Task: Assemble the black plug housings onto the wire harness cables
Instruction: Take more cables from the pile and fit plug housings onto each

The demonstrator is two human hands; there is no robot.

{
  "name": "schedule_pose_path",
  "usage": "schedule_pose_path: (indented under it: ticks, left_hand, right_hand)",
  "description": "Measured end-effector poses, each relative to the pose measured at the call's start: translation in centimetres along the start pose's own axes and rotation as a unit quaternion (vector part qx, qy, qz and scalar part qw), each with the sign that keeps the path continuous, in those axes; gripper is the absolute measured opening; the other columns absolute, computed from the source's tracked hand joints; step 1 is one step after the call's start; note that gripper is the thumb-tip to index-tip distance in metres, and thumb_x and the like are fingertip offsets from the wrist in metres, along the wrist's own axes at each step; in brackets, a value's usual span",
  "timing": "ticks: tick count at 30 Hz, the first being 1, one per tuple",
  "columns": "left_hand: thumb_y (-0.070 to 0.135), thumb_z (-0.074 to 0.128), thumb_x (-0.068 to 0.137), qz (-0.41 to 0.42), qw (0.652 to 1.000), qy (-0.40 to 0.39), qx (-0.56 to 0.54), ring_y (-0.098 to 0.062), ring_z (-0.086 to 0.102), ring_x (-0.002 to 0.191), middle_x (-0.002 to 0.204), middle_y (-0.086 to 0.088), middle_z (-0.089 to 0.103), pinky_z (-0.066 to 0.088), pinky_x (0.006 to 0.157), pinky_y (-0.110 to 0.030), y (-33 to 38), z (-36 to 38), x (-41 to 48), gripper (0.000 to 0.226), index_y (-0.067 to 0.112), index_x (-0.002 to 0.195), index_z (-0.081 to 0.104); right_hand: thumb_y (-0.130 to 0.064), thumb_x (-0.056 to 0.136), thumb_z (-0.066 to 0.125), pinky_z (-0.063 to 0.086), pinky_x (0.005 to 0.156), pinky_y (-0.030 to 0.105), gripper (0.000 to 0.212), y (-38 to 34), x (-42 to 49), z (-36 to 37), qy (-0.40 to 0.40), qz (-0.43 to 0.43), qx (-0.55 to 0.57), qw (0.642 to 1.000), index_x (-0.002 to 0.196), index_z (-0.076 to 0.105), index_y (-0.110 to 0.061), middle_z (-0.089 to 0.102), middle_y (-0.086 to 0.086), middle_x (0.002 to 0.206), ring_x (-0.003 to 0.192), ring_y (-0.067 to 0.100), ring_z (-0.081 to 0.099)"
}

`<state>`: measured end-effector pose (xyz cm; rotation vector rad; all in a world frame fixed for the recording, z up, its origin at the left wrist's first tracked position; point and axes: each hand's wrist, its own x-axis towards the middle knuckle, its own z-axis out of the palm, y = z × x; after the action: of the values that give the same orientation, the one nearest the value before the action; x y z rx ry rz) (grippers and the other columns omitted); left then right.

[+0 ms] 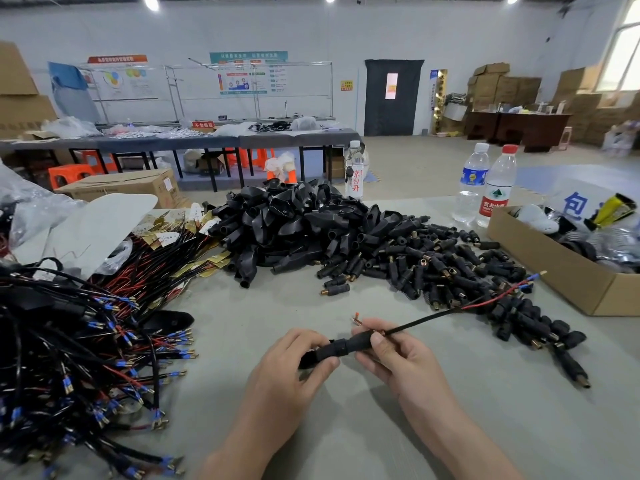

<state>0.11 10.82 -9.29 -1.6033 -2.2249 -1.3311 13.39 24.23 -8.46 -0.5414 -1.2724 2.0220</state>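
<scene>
I'm mid-fit: my left hand [294,362] grips a black plug housing [332,351] just above the worktop [277,306], and my right hand [391,358] pinches its cable [415,322] at the housing's mouth. Next, I judge, the cable needs drawing through until it seats. Readable: 农夫山泉 on the red-capped bottle [496,199], 不合格区 on the far red sign [203,125].

Black plug housing [332,351] sits, seemingly threaded, on black cable [415,322].

free: bare table [277,306] centre | blocked: harness heap [69,341] left, housing pile [304,230] ahead, cardboard box [554,271] right
</scene>
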Motion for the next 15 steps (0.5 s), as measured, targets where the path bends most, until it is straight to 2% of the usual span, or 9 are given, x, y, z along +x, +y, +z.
schedule_pose_path:
  ticks: [3,9,15]
  left_hand:
    - [0.053,0.056,0.087,0.002,1.0,0.007,-0.014,-0.008,0.06,0.095,0.101,0.02,0.059,0.051,0.077,-0.038,0.02,0.13,0.0,0.019,0.039,0.099,0.057]
    - [0.05,0.058,0.088,0.007,0.999,0.022,-0.022,-0.008,0.06,0.095,0.102,0.022,0.059,0.051,0.078,-0.035,0.06,0.45,0.02,0.017,0.041,0.101,0.055]
    - [0.05,0.062,0.085,-0.005,0.998,0.043,-0.047,-0.007,0.06,0.106,0.111,0.025,0.057,0.05,0.088,-0.037,-0.04,0.84,0.14,0.017,0.041,0.099,0.058]
  right_hand:
    - [-0.001,0.097,0.052,0.057,0.076,0.021,0.022,-0.02,-0.09,-0.1,-0.013,0.008,0.006,1.0,0.112,0.068,-0.003,0.074,0.013,0.108,0.102,0.021,0.072]
    - [0.0,0.096,0.052,0.058,0.076,0.022,0.022,0.03,-0.31,0.24,-0.033,0.028,0.007,0.999,0.112,0.068,-0.004,0.075,0.011,0.108,0.096,0.018,0.073]
    - [-0.001,0.097,0.051,0.057,0.074,0.022,0.024,0.03,-0.37,0.36,-0.043,0.037,0.024,0.998,0.115,0.065,-0.002,0.075,0.011,0.11,0.098,0.02,0.073]
